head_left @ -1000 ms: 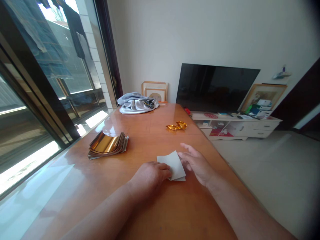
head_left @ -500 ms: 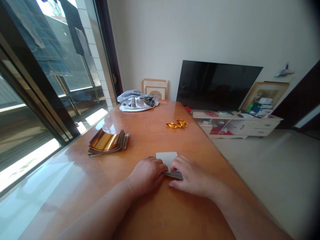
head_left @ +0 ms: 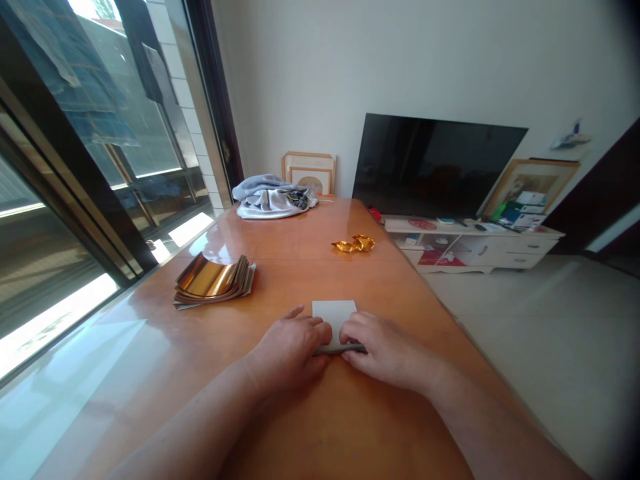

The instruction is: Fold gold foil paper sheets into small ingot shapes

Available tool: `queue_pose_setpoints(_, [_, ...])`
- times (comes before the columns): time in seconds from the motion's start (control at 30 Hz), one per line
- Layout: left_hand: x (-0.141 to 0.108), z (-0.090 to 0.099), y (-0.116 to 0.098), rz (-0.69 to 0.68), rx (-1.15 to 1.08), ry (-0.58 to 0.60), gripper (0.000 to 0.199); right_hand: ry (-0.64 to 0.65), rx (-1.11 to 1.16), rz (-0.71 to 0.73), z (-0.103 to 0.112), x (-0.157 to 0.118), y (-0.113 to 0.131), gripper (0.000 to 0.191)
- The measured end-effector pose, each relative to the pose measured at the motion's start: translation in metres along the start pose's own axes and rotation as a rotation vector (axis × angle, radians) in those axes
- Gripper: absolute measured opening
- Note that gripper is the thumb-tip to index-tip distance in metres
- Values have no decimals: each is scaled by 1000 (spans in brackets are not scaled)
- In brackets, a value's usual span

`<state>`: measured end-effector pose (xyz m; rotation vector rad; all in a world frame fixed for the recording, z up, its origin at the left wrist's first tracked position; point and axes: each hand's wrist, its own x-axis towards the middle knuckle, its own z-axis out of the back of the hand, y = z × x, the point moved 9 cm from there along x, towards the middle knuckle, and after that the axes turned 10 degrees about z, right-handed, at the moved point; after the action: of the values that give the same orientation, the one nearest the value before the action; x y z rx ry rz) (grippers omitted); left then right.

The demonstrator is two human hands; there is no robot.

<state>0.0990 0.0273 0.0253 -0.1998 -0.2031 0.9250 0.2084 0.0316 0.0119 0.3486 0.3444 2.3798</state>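
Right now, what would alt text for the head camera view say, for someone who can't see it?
Left hand and right hand grip the near edge of a pale paper sheet on a wooden table. A stack of shiny gold sheets lies to the left, with crumpled gold foil farther back.

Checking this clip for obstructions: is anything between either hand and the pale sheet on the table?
Nothing visible stands in the way: the left hand and right hand both already touch the pale sheet. The gold stack lies off to the left.
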Motion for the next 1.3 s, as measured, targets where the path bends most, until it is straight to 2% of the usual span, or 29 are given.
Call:
queue_pose_setpoints(0.2, [2,-4,2,13,25,-33,2,-32,-9,-25,3,1,-1,1])
queue_pose_setpoints(0.4, [5,-6,3,16,30,-54,9,-13,0,-34,3,-1,-3,6])
queue_pose_setpoints(0.63, [4,-6,7,58,-20,27,10,22,34,-2,4,-5,1,11])
queue_pose_setpoints(1.1, [2,-3,9,80,-61,44,20,33,98,-41,6,-7,-11,16])
queue_pose_setpoints(1.3, [1,-4,13,112,-54,39,6,19,123,-51,7,-7,-13,14])
